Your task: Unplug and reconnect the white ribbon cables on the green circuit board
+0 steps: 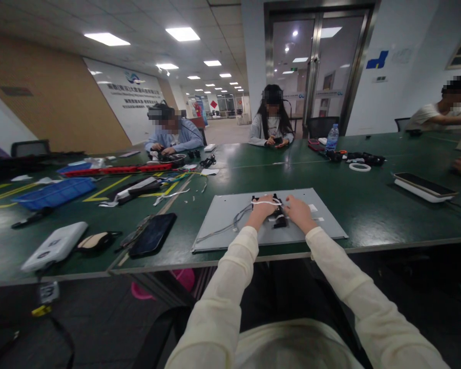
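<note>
A flat grey panel (223, 215) lies on the green table in front of me. On its middle sits a dark part with black pieces (279, 222), partly covered by my hands. My left hand (264, 209) is closed at the left of this black part, and a thin white loop (267, 203) runs across its fingers. Bent fingers of my right hand (297, 211) meet at the part's right side; what they pinch, if anything, is too small to make out. Grey cables (230, 225) trail left over the panel. Small white labels (313, 208) show beside my right hand.
Left of the panel lie a phone (153, 234), a white device (56, 246) and a blue tray (56, 192). A water bottle (332, 137), a white ring (359, 167) and a white-and-black device (424, 187) stand or lie right. Several people sit around the table.
</note>
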`<state>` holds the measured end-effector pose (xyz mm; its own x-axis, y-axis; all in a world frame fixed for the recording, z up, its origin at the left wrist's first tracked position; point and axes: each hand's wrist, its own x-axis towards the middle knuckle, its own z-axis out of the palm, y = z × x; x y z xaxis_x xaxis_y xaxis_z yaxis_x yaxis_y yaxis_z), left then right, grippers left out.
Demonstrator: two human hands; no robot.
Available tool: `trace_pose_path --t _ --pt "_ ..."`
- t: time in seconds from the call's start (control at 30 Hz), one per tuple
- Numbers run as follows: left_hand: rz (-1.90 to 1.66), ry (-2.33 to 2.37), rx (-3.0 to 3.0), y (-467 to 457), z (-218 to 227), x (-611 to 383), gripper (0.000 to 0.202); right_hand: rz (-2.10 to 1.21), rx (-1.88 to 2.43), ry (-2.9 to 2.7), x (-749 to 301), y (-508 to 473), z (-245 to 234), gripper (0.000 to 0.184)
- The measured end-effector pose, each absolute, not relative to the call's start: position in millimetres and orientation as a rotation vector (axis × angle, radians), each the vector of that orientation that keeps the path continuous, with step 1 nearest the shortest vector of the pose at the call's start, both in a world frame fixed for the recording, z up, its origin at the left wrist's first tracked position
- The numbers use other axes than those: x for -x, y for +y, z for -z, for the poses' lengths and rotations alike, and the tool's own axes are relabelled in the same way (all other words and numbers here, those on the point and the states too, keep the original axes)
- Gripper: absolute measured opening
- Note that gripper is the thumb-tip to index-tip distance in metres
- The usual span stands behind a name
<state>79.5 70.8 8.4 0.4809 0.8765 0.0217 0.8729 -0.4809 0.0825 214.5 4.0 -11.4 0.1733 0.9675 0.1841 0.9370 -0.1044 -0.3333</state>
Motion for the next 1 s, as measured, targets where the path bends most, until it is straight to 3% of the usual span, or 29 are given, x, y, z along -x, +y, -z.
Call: trace_pose_path --t 0.3,1.0 --pt "-0.369 1.623 -2.732 38 -15 -79 0.034 -0.144 2.075 -1.777 -217 5 12 0.031" --pt "-0.353 1.629 -2.696 17 -11 -82 0.039 -0.237 1.896 -1.645 -220 5 14 0.033"
